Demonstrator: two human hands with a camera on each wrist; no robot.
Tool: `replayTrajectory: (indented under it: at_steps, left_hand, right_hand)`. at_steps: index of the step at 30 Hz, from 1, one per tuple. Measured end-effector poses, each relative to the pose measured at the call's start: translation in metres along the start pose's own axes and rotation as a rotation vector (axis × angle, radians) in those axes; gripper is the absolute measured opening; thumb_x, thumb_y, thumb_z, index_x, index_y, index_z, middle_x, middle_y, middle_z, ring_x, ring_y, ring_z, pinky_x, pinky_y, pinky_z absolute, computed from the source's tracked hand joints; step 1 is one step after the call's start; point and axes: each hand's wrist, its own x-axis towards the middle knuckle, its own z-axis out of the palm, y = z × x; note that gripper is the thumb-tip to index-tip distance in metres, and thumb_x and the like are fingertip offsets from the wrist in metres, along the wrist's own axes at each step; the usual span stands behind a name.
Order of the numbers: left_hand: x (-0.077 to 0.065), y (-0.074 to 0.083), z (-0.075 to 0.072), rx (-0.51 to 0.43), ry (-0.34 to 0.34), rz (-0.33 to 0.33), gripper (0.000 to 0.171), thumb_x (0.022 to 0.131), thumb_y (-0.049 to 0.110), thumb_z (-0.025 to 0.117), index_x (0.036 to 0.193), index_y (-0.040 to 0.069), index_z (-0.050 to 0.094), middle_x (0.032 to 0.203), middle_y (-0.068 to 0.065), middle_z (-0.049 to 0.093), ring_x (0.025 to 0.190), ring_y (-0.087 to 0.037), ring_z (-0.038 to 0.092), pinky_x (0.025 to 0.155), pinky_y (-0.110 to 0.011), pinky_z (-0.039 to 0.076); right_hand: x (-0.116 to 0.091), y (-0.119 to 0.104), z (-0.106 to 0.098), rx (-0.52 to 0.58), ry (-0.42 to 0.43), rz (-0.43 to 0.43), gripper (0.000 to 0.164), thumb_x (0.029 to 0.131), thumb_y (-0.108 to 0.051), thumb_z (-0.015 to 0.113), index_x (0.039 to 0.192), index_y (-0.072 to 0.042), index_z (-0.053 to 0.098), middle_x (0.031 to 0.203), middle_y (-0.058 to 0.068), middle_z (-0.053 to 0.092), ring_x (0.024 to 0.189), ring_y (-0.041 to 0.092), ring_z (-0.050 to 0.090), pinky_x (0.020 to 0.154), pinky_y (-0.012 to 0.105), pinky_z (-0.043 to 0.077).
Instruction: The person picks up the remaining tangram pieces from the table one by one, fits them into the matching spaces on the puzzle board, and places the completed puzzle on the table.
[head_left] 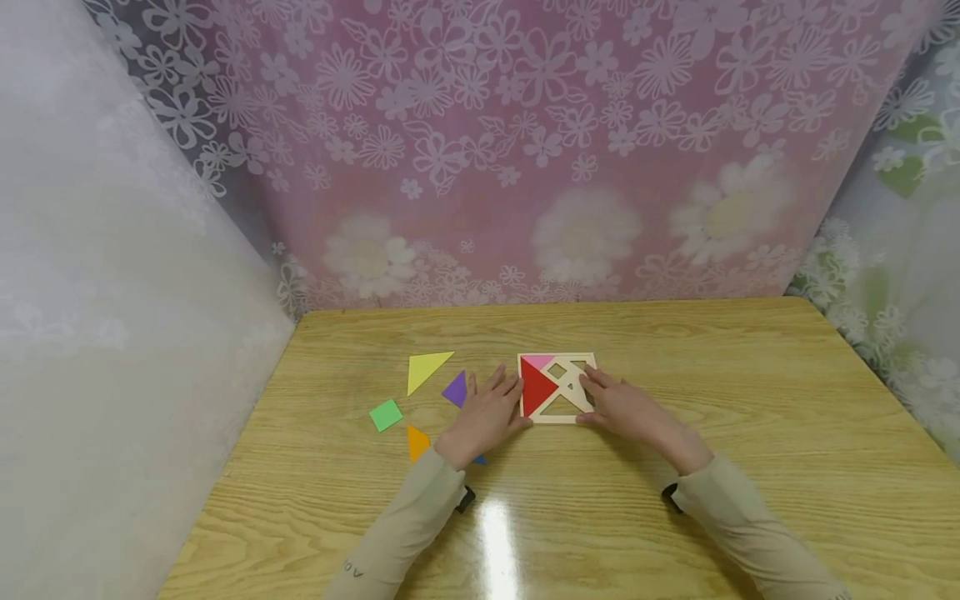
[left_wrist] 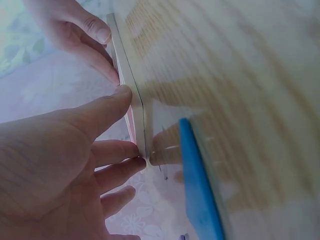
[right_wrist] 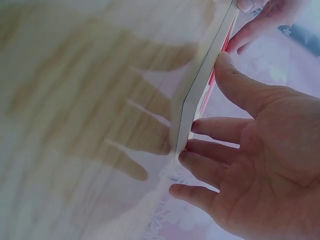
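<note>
A pale wooden tangram board [head_left: 558, 419] lies flat on the table between both hands. Set in its left side are a red triangle [head_left: 536, 386] and a pink piece [head_left: 537, 362]; the other shapes show as bare recesses. My left hand [head_left: 487, 412] touches the near left corner, thumb on the front edge and fingertips along the left side. At the opposite end, my right hand [head_left: 622, 407] rests its fairly straight fingers on the right edge, its thumb at the near corner. Close beside the left hand stands out a blue piece [left_wrist: 197, 185], mostly hidden by that hand in the head view.
Left of the board lie a yellow triangle [head_left: 423, 367], a purple triangle [head_left: 454, 390], a green square [head_left: 386, 415] and an orange piece [head_left: 417, 444] partly covered by the left sleeve. Flowered curtains [head_left: 480, 167] hang behind the wooden table [head_left: 750, 392] and at both sides.
</note>
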Motion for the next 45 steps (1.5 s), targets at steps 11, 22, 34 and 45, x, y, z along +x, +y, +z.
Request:
replayTrajectory:
  at_steps: [11,22,34,45]
  left_hand:
    - [-0.010,-0.002,-0.002,-0.017,0.013,0.018,0.068,0.098,0.048,0.062,0.151,0.007,0.049,0.157,-0.007,0.045,0.152,-0.028,0.028,0.117,-0.067,0.020]
    - [-0.017,-0.003,0.000,-0.018,0.040,0.023,0.067,0.098,0.048,0.063,0.149,0.007,0.050,0.155,-0.007,0.048,0.151,-0.029,0.029,0.117,-0.069,0.019]
    - [-0.024,-0.005,-0.001,0.002,0.037,0.038,0.068,0.098,0.048,0.062,0.150,0.005,0.049,0.156,-0.007,0.046,0.151,-0.031,0.030,0.118,-0.068,0.015]
    - [-0.033,-0.006,-0.001,-0.014,0.045,0.042,0.067,0.098,0.046,0.063,0.149,0.005,0.050,0.156,-0.009,0.046,0.150,-0.032,0.031,0.119,-0.067,0.016]
  right_hand:
    - [-0.004,-0.007,0.004,0.011,-0.005,0.001,0.073,0.097,-0.037,0.067,0.145,0.013,0.044,0.156,0.033,0.033,0.133,0.048,0.049,0.106,0.068,0.037]
    - [-0.008,-0.012,0.004,0.025,-0.003,-0.012,0.072,0.099,-0.036,0.065,0.147,0.012,0.042,0.158,0.032,0.031,0.135,0.047,0.047,0.108,0.069,0.034]
    - [-0.015,-0.020,0.002,0.034,0.013,-0.045,0.070,0.099,-0.034,0.065,0.146,0.012,0.043,0.156,0.033,0.033,0.134,0.047,0.048,0.107,0.068,0.036]
    - [-0.021,-0.023,0.005,0.026,0.049,-0.089,0.068,0.097,-0.031,0.068,0.144,0.012,0.046,0.153,0.034,0.037,0.135,0.049,0.046,0.106,0.068,0.037]
